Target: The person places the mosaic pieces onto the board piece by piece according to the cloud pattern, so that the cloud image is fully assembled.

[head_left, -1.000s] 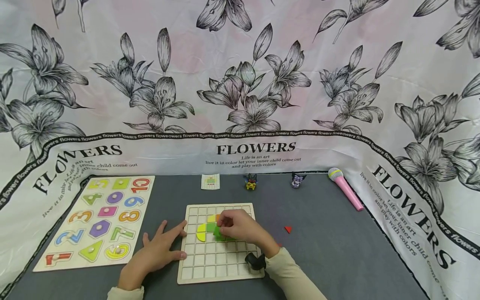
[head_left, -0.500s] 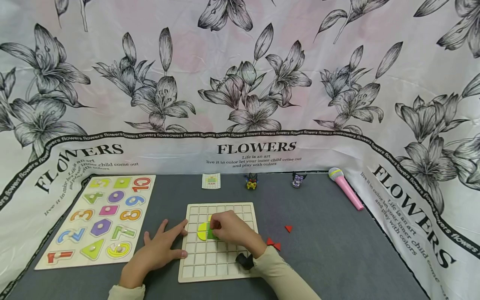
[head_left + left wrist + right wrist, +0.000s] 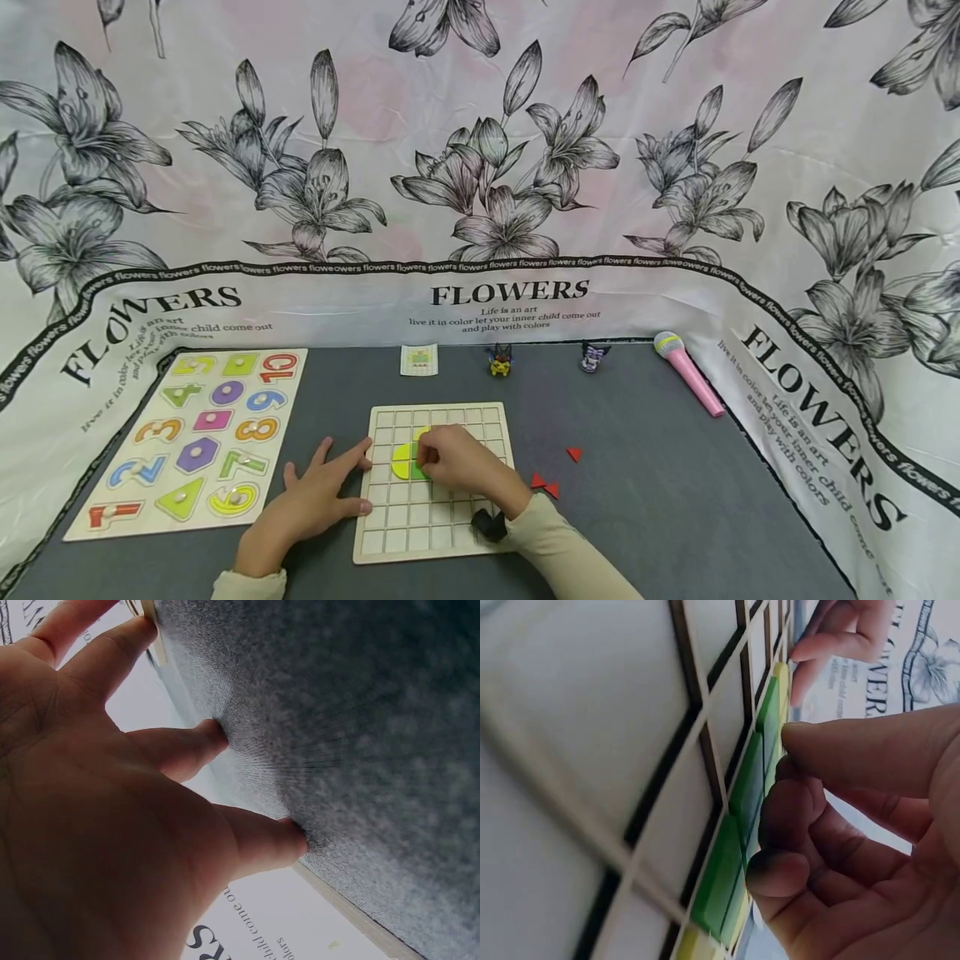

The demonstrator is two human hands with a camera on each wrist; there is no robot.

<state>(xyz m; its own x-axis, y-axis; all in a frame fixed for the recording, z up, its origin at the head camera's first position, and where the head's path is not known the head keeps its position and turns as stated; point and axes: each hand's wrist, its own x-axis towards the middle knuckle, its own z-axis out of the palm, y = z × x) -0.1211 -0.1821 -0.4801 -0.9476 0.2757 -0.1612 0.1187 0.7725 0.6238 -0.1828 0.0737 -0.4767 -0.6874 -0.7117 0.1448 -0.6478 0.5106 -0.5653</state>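
Your left hand [image 3: 311, 500] lies flat on the dark grey felt table [image 3: 660, 500], fingers spread and straight, fingertips touching the left edge of the pale wooden grid board [image 3: 431, 533]; it seems placed there to keep the board from sliding. Your right hand [image 3: 457, 458] rests over the board's upper middle, fingers curled down onto the green square tiles [image 3: 739, 825]; the right wrist view shows the fingertips pressing along their edge, as if seating them flush in the cells. A yellow quarter-round tile [image 3: 400, 461] sits in the cells just left of the green ones.

Just right of the board lie three small red triangle pieces [image 3: 546, 485], apart from it. To the left, well clear, is a wooden number puzzle board [image 3: 197, 442] with coloured digits; "10", "9", "8", "7", "3", "2" and "1" can be read.

Farther back stand a small pattern card [image 3: 419, 360], a yellow toy figure [image 3: 499, 361], a purple toy figure [image 3: 592, 357] and a pink toy microphone [image 3: 687, 372]. The flower-printed backdrop cloth [image 3: 480, 167] reads "FLOWERS" and "Life is an art, live it in color let your inner child come out and play with colors".
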